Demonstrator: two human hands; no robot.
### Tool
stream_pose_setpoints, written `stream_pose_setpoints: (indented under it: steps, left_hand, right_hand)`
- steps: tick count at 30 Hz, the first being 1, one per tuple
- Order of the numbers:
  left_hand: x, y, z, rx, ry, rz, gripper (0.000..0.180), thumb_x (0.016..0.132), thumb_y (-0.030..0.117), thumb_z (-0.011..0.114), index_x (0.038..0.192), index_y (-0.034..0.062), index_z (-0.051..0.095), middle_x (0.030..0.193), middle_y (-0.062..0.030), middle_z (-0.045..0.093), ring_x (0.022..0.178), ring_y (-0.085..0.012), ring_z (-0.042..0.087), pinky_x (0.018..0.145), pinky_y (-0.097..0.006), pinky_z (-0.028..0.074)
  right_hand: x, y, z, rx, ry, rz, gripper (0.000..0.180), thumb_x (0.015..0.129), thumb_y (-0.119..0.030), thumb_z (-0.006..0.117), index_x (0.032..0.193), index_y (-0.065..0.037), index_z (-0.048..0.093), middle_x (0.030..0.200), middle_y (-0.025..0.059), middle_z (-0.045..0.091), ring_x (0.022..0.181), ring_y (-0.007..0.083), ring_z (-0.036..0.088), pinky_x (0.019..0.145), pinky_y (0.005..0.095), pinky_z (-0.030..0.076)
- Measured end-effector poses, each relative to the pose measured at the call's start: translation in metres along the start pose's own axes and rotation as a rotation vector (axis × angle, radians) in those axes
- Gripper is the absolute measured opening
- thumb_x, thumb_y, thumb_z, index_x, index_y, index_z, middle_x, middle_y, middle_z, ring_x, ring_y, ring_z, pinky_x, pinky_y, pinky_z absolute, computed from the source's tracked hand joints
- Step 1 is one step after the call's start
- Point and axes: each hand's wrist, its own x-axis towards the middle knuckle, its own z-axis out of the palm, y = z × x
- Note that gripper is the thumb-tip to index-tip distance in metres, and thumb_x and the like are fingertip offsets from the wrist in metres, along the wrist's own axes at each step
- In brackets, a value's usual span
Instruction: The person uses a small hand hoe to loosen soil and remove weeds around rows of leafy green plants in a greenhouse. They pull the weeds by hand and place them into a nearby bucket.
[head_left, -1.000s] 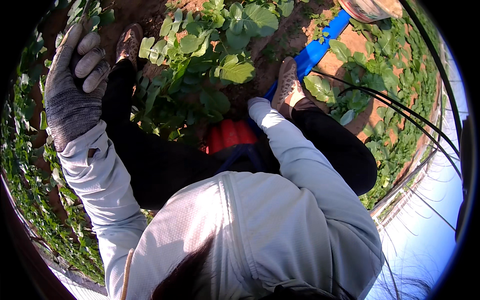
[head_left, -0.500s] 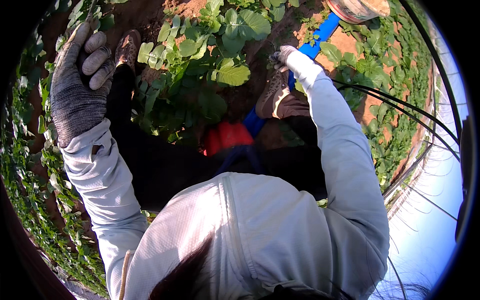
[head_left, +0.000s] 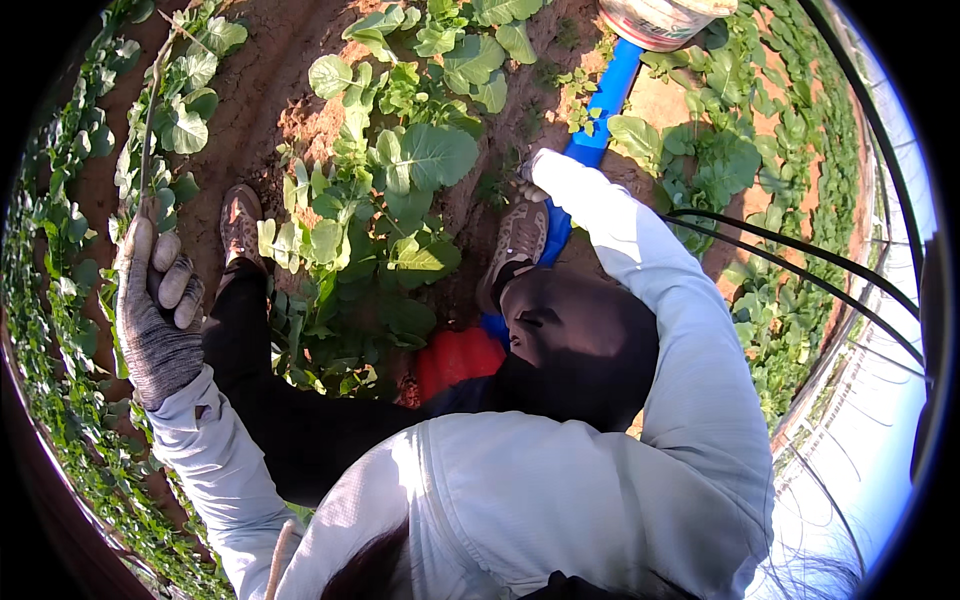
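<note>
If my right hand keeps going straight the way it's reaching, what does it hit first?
Most likely the small green weeds in the soil just ahead of the right hand, beside the blue handle; depth is hard to judge from above.

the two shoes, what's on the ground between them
In the head view, a row of leafy green plants grows in the soil between the left shoe and the right shoe.

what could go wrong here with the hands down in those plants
1. The right hand reaches low beside the leafy plants and is mostly hidden by its sleeve, so it might tear a good leaf.
2. The shoes stand tight against the plants; shifting weight may crush them.
3. The gloved left hand is raised near a thin stalk, away from the ground, so the squat looks poorly braced.
</note>
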Motion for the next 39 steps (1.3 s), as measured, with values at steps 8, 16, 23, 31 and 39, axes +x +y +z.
stream_pose_setpoints:
  steps: [8,16,23,31,39]
  left_hand:
    - [0.014,-0.015,-0.004,-0.122,-0.043,-0.116,0.039,0.098,0.02,0.031,0.131,-0.0005,0.032,0.07,0.0015,0.036,0.04,-0.0013,0.025,0.026,-0.015,0.025]
    - [0.02,-0.016,0.028,-0.08,-0.007,-0.196,0.042,0.099,0.021,0.026,0.138,0.0052,0.022,0.07,0.0011,0.036,0.04,-0.0025,0.025,0.026,-0.015,0.028]
    - [0.025,-0.022,0.042,-0.053,-0.082,-0.206,0.04,0.099,0.019,0.029,0.136,0.0039,0.025,0.07,0.0004,0.037,0.039,-0.0016,0.026,0.026,-0.015,0.028]
    - [0.023,-0.029,0.055,0.024,0.055,-0.178,0.041,0.098,0.018,0.029,0.136,0.0019,0.024,0.069,0.0009,0.035,0.039,-0.0013,0.025,0.025,-0.015,0.027]
    - [0.026,-0.028,0.049,-0.007,0.018,-0.168,0.041,0.098,0.018,0.029,0.136,0.0019,0.024,0.069,0.0006,0.035,0.039,-0.0014,0.026,0.026,-0.015,0.03]
  right_hand:
    - [0.047,0.002,0.048,0.339,-0.031,-0.202,0.034,0.086,-0.033,0.055,0.097,-0.001,0.059,0.085,0.0132,0.066,0.07,0.0237,0.066,0.063,0.0382,0.051]
    - [0.039,0.003,0.055,0.685,-0.1,-0.281,0.041,0.087,-0.034,0.053,0.11,0.0,0.056,0.091,0.0155,0.065,0.071,0.0234,0.066,0.071,0.0392,0.051]
    - [0.061,-0.012,0.061,0.585,-0.188,-0.201,0.051,0.086,-0.047,0.048,0.105,-0.001,0.057,0.075,0.0137,0.066,0.063,0.0236,0.064,0.067,0.0366,0.051]
    - [0.039,-0.004,0.046,0.772,-0.112,-0.203,0.035,0.083,-0.03,0.06,0.101,-0.001,0.059,0.081,0.015,0.066,0.063,0.0212,0.064,0.057,0.0333,0.051]
    - [0.027,0.067,0.089,1.684,-0.329,-0.568,0.03,0.081,-0.026,0.062,0.098,-0.001,0.061,0.089,0.0155,0.065,0.069,0.021,0.064,0.059,0.0331,0.051]
